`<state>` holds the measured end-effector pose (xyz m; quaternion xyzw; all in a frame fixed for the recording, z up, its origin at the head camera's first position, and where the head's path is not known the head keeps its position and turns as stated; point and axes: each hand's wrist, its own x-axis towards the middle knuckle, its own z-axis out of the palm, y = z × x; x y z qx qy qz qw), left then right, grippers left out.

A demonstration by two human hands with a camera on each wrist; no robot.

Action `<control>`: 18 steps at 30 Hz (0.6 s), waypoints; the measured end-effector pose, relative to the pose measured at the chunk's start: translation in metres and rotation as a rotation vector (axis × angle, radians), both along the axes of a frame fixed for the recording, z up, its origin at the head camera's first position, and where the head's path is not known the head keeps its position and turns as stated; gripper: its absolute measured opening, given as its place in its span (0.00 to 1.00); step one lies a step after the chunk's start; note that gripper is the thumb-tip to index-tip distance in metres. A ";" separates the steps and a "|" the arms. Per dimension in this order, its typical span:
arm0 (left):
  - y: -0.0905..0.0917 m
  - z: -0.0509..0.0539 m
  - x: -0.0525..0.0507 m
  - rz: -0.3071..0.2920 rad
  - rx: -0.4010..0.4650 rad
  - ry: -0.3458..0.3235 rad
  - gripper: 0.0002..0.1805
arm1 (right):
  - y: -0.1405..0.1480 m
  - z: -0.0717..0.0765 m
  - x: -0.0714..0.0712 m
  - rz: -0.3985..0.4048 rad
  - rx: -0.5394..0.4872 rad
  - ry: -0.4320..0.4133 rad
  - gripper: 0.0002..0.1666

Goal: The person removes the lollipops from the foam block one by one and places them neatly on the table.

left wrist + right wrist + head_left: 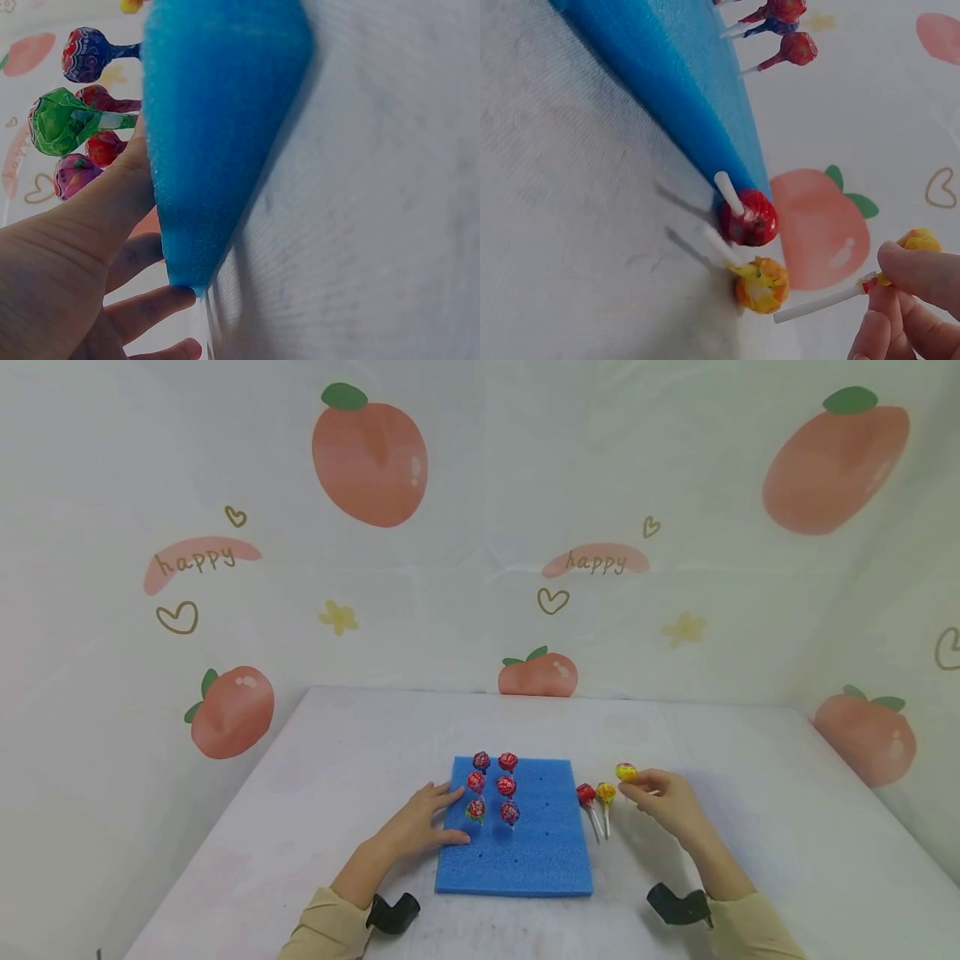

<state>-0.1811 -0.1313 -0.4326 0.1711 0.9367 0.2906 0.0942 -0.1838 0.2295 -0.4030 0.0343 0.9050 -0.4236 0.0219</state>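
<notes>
A blue foam board (551,860) lies on the table with several wrapped lollipops standing in it in two columns, among them a green-wrapped one (60,122). My left hand (416,827) rests on the board's left edge, fingers spread, thumb on its top. Right of the board, my right hand (671,806) pinches a yellow lollipop (626,772) just below its head; in the right wrist view its white stick (817,305) points left. Between board and right hand lie a red lollipop (748,219) and another yellow one (762,285) on the table.
The white-covered table (360,735) reaches back to a white curtain (450,610) printed with peaches. Small holes show in the board's right and front parts. A black device is strapped at each wrist.
</notes>
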 end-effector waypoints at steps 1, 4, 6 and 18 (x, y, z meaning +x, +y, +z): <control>0.000 0.001 0.000 0.000 0.001 -0.002 0.42 | 0.001 -0.001 -0.001 0.001 0.001 -0.005 0.23; 0.000 0.002 0.001 0.006 0.003 -0.008 0.42 | 0.004 -0.003 -0.002 0.002 0.003 -0.020 0.25; 0.001 0.002 0.002 0.010 0.001 -0.011 0.42 | 0.005 -0.005 -0.002 -0.004 0.001 -0.033 0.25; 0.001 0.002 0.002 0.014 0.001 -0.012 0.42 | 0.010 -0.012 -0.001 -0.037 0.020 -0.083 0.26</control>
